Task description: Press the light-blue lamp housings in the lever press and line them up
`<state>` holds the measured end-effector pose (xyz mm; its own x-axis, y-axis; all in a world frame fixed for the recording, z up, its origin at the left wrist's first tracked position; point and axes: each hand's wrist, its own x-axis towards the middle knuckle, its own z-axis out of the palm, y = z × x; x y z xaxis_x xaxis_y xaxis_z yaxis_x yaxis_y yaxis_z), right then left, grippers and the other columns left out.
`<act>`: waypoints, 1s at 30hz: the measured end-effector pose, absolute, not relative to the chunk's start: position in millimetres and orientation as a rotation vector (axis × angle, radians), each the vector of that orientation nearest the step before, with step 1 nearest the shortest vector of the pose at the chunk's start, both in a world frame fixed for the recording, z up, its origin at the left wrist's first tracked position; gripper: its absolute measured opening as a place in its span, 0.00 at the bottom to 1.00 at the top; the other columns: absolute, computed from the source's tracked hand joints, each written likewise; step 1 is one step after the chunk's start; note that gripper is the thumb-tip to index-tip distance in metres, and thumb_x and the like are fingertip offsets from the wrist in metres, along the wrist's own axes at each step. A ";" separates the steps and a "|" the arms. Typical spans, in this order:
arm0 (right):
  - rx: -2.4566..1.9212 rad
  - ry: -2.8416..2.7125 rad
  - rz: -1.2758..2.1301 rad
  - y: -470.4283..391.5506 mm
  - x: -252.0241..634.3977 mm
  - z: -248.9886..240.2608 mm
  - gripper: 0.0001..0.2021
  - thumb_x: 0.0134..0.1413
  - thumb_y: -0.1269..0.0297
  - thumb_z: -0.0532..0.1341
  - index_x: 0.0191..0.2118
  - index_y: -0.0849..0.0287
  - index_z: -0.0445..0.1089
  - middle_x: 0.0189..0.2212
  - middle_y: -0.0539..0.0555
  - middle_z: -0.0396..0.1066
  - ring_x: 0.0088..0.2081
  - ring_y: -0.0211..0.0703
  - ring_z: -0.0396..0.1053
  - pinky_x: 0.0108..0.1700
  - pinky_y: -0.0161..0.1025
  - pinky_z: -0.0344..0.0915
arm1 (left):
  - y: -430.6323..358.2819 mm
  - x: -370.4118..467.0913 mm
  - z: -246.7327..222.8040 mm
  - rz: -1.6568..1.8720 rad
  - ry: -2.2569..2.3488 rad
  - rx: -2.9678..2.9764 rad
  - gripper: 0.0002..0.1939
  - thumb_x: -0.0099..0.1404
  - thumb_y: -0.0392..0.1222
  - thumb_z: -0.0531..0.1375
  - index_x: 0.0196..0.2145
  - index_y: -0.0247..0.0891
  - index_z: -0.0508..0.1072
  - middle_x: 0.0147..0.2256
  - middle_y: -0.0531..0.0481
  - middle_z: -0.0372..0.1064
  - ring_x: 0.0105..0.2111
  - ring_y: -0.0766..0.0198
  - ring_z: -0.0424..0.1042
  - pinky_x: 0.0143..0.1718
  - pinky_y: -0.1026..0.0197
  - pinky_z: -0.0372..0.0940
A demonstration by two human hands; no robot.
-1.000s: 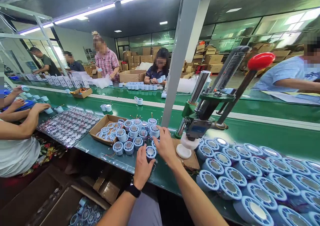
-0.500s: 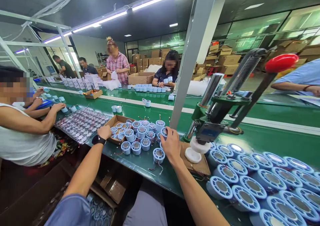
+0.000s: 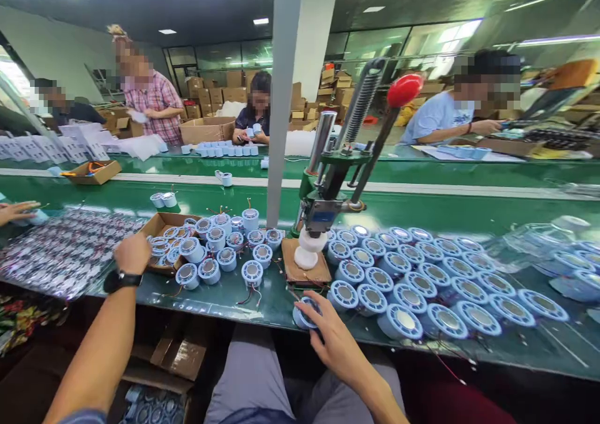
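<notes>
My right hand [image 3: 334, 331] has its fingers around a light-blue round housing [image 3: 304, 314] with a grey disc on top, at the table's front edge. My left hand [image 3: 132, 253] is closed at the near left side of a cardboard box [image 3: 164, 222] that holds blue rings [image 3: 162, 246]; its fingertips are hidden. Right of the box stands a group of similar blue housings [image 3: 209, 270], some stacked, with thin wires. A hand press [image 3: 323, 208] with a red knob [image 3: 405, 90] stands ahead of my right hand, its white pad [image 3: 305, 259] on a cardboard-topped base.
Many rows of blue housings [image 3: 407, 299] cover the table to the right. A sheet of dark parts [image 3: 70, 246] lies at left, near a co-worker's hand [image 3: 19, 212]. A grey post [image 3: 281, 99] rises behind the table. Co-workers sit and stand across the green belt [image 3: 225, 200].
My right hand has moved from the housing group to the table's front edge, right of it, with a blue housing. The view has turned right. My left hand stays by the box.
</notes>
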<state>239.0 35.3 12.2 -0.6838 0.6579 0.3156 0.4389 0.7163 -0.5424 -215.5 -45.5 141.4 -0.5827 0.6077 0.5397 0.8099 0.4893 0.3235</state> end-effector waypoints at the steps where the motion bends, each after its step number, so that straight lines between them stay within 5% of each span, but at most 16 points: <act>1: -0.852 -2.375 0.596 35.7 238.7 9.4 0.28 0.48 0.79 0.48 0.53 0.55 0.70 0.63 0.59 0.55 0.63 0.49 0.59 0.60 0.51 0.65 | -46.3 -200.2 140.0 -0.830 -2.332 -1.176 0.11 0.66 0.36 0.52 0.27 0.34 0.70 0.20 0.55 0.64 0.34 0.58 0.75 0.42 0.54 0.70; 4: -0.855 -2.226 0.634 34.4 232.3 4.0 0.20 0.49 0.78 0.49 0.42 0.57 0.72 0.63 0.56 0.55 0.65 0.50 0.55 0.61 0.54 0.63 | -47.5 -120.5 116.7 -0.981 -2.101 -1.358 0.09 0.64 0.38 0.54 0.37 0.36 0.75 0.35 0.48 0.76 0.41 0.56 0.76 0.46 0.52 0.71; 9: -0.897 -1.936 0.592 31.2 218.6 -5.8 0.03 0.58 0.64 0.60 0.35 0.57 0.68 0.47 0.55 0.72 0.57 0.52 0.61 0.55 0.53 0.65 | -24.7 14.6 37.5 -1.227 -1.786 -2.183 0.15 0.65 0.29 0.51 0.38 0.40 0.77 0.41 0.46 0.77 0.43 0.61 0.76 0.46 0.58 0.73; 15: -0.799 -1.939 0.586 39.2 222.1 -9.6 0.15 0.55 0.69 0.62 0.49 0.53 0.67 0.49 0.54 0.71 0.51 0.46 0.66 0.52 0.46 0.68 | -4.4 12.8 -9.9 -1.172 -2.005 -2.287 0.29 0.55 0.21 0.46 0.46 0.37 0.77 0.54 0.42 0.71 0.55 0.59 0.71 0.58 0.51 0.68; 19: -0.842 -1.878 0.533 34.7 226.3 -9.3 0.25 0.54 0.67 0.64 0.58 0.55 0.62 0.58 0.59 0.61 0.59 0.47 0.63 0.58 0.45 0.66 | -8.3 13.3 -5.0 -1.068 -2.123 -2.341 0.27 0.61 0.28 0.53 0.58 0.37 0.67 0.60 0.40 0.65 0.61 0.53 0.64 0.63 0.44 0.61; 22: -0.975 -1.814 0.462 25.6 227.1 -14.8 0.26 0.54 0.64 0.64 0.58 0.55 0.61 0.56 0.59 0.61 0.59 0.49 0.63 0.58 0.46 0.66 | -5.9 25.0 -0.4 -0.968 -2.236 -2.257 0.31 0.60 0.38 0.62 0.61 0.37 0.64 0.59 0.38 0.64 0.60 0.46 0.63 0.61 0.38 0.60; 30: -1.060 -1.821 0.675 19.3 232.1 -20.1 0.25 0.55 0.69 0.57 0.60 0.58 0.59 0.55 0.57 0.66 0.57 0.44 0.67 0.60 0.43 0.66 | -4.1 28.7 -0.9 -0.907 -2.226 -2.272 0.37 0.61 0.37 0.60 0.66 0.38 0.56 0.62 0.38 0.60 0.62 0.44 0.58 0.62 0.38 0.56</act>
